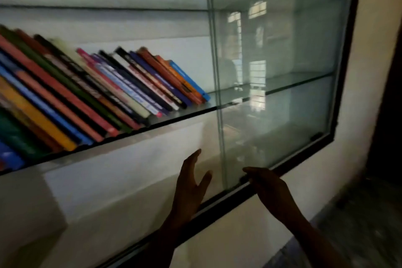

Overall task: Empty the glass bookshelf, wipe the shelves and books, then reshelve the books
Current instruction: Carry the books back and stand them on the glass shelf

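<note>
A glass-fronted bookshelf is set into a white wall. Several colourful books (104, 91) lean to the left on the middle glass shelf (187, 113). A sliding glass door (280, 76) covers the right half, and the left half stands uncovered. My left hand (191, 183) is raised with straight, spread fingers inside the bottom compartment, just left of the door's edge. My right hand (267, 187) rests with its fingertips at the door's lower left corner, on the black bottom track (217, 204). Neither hand holds anything.
Behind the glass door the right part of the shelves holds no books, and the pane reflects windows. The black frame (345, 54) bounds the cabinet on the right. A dark opening (387, 98) lies past the wall at far right.
</note>
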Demonstrator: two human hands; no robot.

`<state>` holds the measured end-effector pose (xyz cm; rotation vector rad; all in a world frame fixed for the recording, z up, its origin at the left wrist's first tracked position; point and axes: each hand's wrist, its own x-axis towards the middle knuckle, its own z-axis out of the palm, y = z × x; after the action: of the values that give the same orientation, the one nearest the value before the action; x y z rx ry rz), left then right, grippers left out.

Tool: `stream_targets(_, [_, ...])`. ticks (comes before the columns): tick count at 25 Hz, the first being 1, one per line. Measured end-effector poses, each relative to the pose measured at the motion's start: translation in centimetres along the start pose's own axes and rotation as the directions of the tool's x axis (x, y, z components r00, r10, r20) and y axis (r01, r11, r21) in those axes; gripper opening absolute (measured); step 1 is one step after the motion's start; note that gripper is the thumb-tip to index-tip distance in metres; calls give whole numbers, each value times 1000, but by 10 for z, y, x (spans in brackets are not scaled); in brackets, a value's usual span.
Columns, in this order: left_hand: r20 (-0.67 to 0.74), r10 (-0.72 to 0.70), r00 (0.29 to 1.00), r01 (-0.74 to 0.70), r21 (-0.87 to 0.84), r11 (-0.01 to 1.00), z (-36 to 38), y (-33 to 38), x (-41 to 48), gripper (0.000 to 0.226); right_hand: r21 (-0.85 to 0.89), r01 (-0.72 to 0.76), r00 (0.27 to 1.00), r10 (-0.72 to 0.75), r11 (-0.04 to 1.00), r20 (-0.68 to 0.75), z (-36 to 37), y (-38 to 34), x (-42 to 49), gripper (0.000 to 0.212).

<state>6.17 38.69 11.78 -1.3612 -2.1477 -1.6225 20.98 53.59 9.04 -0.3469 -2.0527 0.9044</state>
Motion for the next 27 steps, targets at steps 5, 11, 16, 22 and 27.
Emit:
stream_targets(5, [-108,-297,949,273,-190,943,98,-2,47,85,-29,-79,994,77,996,-81,-40,68,18,34])
stream_targets(11, [-471,-214,856,179,-119,977,135,-12,77,36,155,3,1000,-4,988,5,-34,93,87,30])
stream_targets(16, [-369,-291,883,244,-171,955,114,-19,76,23,14,189,967,-183,982,-176,2,92,116,43])
stream_targets(22, [-229,-393,890,292,-376,880,70,-23,54,13,-56,288,957,-289,956,-20,41,80,107,58])
stream_targets(27, [-355,-438,826,291,-398,870,35,-22,30,16,-170,555,831,-533,814,157,48,74,93,58])
